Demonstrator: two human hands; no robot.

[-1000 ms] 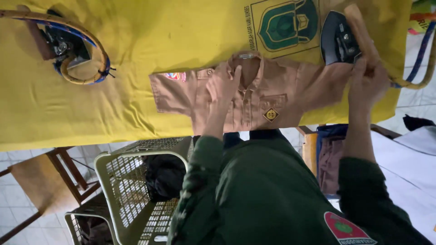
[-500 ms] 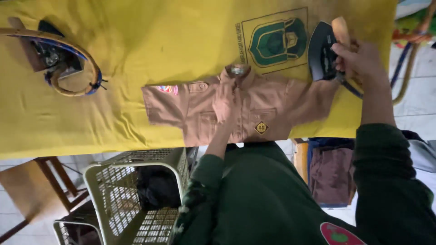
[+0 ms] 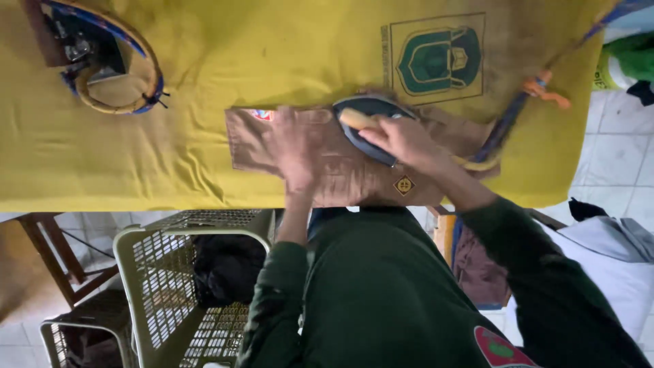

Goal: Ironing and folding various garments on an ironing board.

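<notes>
Half a second ago the right hand (image 3: 402,140) held the dark clothes iron with the pale wooden handle (image 3: 368,124) off to the side, over the yellow cloth beyond the garment; now the iron sits flat on the small brown short-sleeved uniform shirt (image 3: 340,174), near its upper middle, and the right hand's grip is wrapped closed around the handle. The left hand (image 3: 296,150), which lay near the middle of the shirt, now rests further toward its left part, palm down, fingers spread and pressing the fabric flat rather than clasping it. The shirt lies spread on the yellow cloth covering the table (image 3: 204,82), close to the near edge, with a small red and white patch (image 3: 261,114) on one sleeve and a yellow diamond-shaped badge (image 3: 403,185) on the chest. The iron's blue cord (image 3: 507,123) runs from the shirt area up toward the far right corner, with an orange tie around it. A green and yellow printed emblem (image 3: 436,58) marks the cloth just beyond the iron. At the far left of the table sits a dark object ringed by a coiled blue and tan cord (image 3: 109,61). Below the table edge stands a pale green plastic laundry basket (image 3: 177,272) holding dark clothing, beside a brown wooden chair (image 3: 54,252). The floor is pale tile (image 3: 613,163), and grey-white fabric (image 3: 606,238) lies to the right.
</notes>
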